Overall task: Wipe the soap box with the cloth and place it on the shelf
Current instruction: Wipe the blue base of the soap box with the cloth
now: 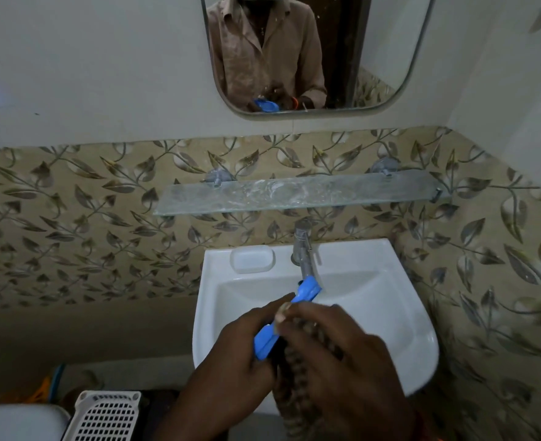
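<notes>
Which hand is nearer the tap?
The left hand. Its fingers hold the blue soap box, whose far end sits just under the tap. The right hand, holding the cloth, is slightly farther back.

Single head-worn wide-angle view, no second camera. Looks forward and down from standing height over a white ceramic wall basin (390, 313), close in. Faces the leaf-patterned tiled wall (72, 218) squarely; frosted glass shelf (294, 192) sits mid-frame. Rounded wall mirror (374, 58) at top edge reflects the wearer's torso. Both hands fill the lower centre, nearest the lens. Edges curve.
</notes>
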